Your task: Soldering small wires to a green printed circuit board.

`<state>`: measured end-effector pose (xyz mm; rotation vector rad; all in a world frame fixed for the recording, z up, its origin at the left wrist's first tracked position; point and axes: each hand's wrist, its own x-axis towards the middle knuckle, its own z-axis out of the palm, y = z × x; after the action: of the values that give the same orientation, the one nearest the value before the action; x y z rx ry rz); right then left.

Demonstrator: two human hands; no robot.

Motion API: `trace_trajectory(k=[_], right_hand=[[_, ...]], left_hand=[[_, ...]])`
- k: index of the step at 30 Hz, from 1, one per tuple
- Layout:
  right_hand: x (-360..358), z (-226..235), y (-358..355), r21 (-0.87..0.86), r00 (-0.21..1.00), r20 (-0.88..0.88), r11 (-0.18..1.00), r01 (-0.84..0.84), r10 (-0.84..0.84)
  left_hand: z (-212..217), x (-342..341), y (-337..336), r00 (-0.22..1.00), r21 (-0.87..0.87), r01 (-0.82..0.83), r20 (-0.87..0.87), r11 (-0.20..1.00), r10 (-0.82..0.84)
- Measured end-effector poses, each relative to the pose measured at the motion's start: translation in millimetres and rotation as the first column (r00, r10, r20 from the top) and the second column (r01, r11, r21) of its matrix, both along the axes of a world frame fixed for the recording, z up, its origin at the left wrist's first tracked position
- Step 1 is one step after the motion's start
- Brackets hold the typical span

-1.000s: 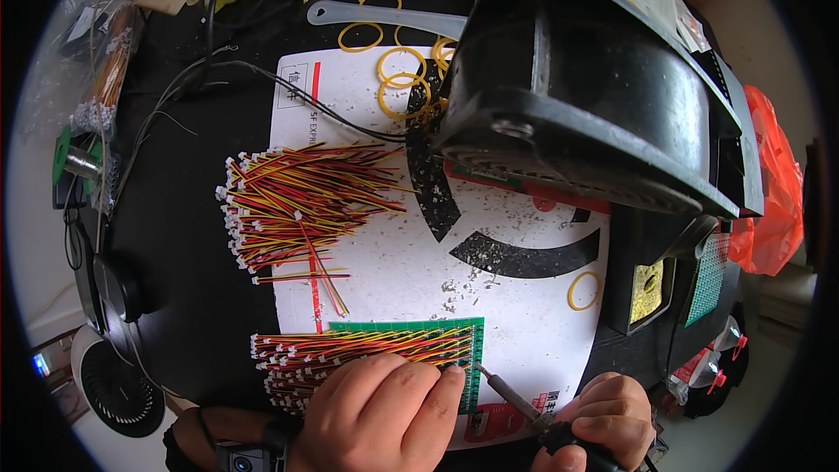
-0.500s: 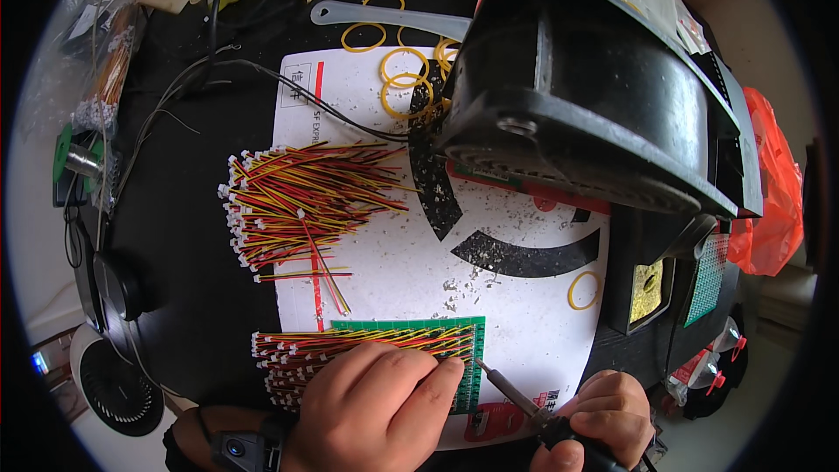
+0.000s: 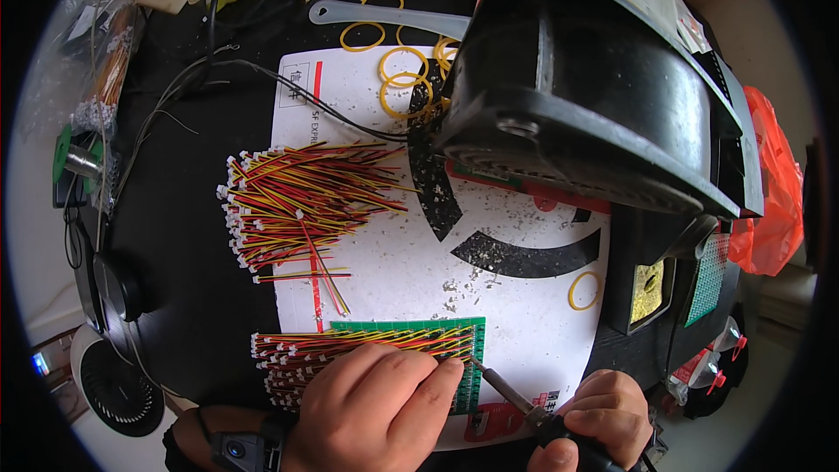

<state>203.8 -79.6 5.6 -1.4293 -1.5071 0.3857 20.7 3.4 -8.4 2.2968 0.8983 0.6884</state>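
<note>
Wire row (image 3: 350,345): thin red-yellow-black leads with white plug ends, laid flat in row at near edge of desk, tips over green gridded mat (image 3: 468,332).
Left hand (image 3: 376,406): fingers extended, close together, pressing flat on wire row; grasps nothing.
Right hand (image 3: 599,415): fingers curled tight around dark handle of soldering iron (image 3: 507,389); slim metal tip touching wire ends at mat.
White paper sheet (image 3: 516,297): under mat, speckled with debris.
Loose wire bundle (image 3: 297,205): fanned, sheet's left edge.
Yellow rubber bands (image 3: 402,79): rings, far edge.
Black fan housing (image 3: 594,96): rounded, glossy, far right corner.

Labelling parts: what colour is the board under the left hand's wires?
Green, a perforated board, clearest in the head view.
</note>
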Motion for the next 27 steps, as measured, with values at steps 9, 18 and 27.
trace_trajectory(k=[9, 18, 27], right_hand=[[-9, -2, -21, -0.215, 0.974, 0.082, 0.95, 0.226, -0.213], [-1, -2, -4, 0.013, 1.0, 0.001, 1.0, 0.013, -0.013], [-1, -7, -1, 0.113, 0.998, -0.067, 0.993, 0.015, -0.007]], left_hand=[[1, 0, 1, 1.0, -0.007, 0.003, -0.012, 1.0, -0.003], [2, -1, 0, 0.999, -0.024, 0.021, -0.039, 0.999, -0.022], [3, -2, 1, 0.999, -0.018, 0.018, -0.029, 1.0, -0.019]])
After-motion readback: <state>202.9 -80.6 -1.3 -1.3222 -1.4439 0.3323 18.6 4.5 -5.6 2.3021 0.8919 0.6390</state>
